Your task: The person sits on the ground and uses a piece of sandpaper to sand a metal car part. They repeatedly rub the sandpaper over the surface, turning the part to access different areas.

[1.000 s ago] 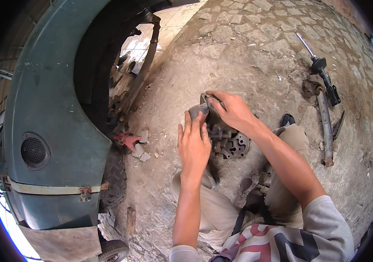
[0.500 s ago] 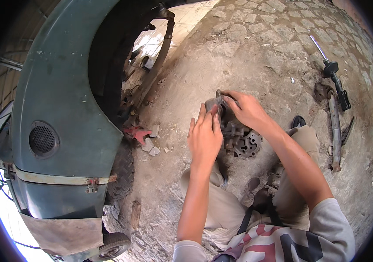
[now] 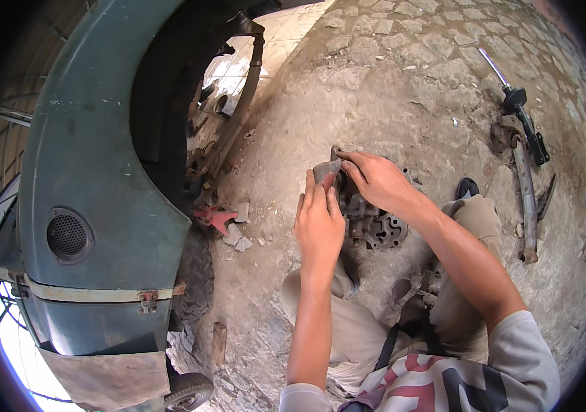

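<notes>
A greasy cast-metal machine part [image 3: 383, 230], with a round holed flange, stands on the ground between my knees. My left hand [image 3: 320, 223] is closed at its upper left end, fingers pointing away from me. At its fingertips is a small curved grey piece with a reddish-brown patch [image 3: 326, 173]; it resembles folded sandpaper, though I cannot be sure. My right hand [image 3: 379, 180] comes over the top of the part. Its fingers and thumb close round the far end, beside a short metal stub [image 3: 335, 151]. The palm hides much of the part's upper side.
On the left a green vehicle body [image 3: 94, 158] with an open wheel arch stands close. Beside it lie a red metal piece [image 3: 217, 218], broken stones [image 3: 239, 240] and a wood block [image 3: 219, 343]. To the right lie a shock absorber [image 3: 523, 113] and a rusty metal bar [image 3: 526, 199].
Both hands have shifted slightly at the part's far end, and more of the grey piece shows between them. The whole view has moved a little.
</notes>
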`<state>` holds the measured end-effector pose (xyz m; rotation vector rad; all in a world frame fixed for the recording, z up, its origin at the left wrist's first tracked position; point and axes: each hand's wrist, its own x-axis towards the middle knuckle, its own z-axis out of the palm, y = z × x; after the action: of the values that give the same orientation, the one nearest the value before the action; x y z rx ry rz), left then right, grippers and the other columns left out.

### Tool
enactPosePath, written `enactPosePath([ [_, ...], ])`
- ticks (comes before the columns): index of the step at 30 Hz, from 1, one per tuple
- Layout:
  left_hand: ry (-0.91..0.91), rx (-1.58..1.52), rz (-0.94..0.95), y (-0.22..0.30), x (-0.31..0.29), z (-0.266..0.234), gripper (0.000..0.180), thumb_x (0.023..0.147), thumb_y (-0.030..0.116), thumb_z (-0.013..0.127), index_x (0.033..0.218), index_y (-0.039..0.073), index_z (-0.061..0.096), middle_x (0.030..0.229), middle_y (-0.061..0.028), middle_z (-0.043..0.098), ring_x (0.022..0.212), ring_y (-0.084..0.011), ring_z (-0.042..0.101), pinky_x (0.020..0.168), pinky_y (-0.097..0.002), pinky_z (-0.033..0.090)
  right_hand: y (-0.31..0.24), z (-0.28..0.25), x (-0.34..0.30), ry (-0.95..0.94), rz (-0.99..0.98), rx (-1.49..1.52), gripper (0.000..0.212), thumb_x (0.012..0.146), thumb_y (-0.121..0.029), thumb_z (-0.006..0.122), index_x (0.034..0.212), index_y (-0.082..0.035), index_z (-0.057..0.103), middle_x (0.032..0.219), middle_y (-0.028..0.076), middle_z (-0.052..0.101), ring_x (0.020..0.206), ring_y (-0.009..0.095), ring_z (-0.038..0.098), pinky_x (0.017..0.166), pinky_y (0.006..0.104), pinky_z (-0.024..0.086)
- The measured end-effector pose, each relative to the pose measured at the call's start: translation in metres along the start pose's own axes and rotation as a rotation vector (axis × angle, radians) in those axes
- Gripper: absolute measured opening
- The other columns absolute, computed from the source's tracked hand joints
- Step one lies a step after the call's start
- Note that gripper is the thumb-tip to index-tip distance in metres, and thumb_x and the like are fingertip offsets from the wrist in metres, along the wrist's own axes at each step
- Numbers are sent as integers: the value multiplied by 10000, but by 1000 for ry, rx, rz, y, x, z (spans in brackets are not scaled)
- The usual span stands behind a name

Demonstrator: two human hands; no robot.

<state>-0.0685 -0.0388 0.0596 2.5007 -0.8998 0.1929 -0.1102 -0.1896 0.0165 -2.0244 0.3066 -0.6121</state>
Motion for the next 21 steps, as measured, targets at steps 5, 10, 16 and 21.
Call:
enactPosePath([
  [5,-3,-15,37,-9,7,-5,286,1026,186,519,1234,64,672,1462,-189,546,1165,-419,629,959,-474,538,-1,-7,7,-18,47,-45,324,1032,-256,510,1152,6,658,1025,262,693,999,450,651,850,506,507],
  [10,-42,13,-14,8,3,-6,354,1022,161,525,1331,8,608,1425,-223,566,1232,-407,601,1007,-468,502,1,-9,2,-29,81,-43,313,1029,-244,512,1186,-16,658,1047,250,701,1009,437,660,860,506,512],
  [16,-65,-90,-24,-6,-5,-9,320,1021,150,524,1294,29,639,1412,-247,566,1233,-449,587,1033,-485,493,5,-4,-1,-66,67,-154,329,1029,-233,505,1268,-44,629,1095,229,706,1037,423,663,882,508,518],
  [21,-65,-334,-177,-9,-2,-8,325,1035,149,491,1305,44,638,1411,-256,564,1278,-437,560,1077,-466,460,2,-2,-5,-86,65,-138,332,1029,-236,510,1283,-56,626,1102,228,702,1034,425,663,883,500,523],
])
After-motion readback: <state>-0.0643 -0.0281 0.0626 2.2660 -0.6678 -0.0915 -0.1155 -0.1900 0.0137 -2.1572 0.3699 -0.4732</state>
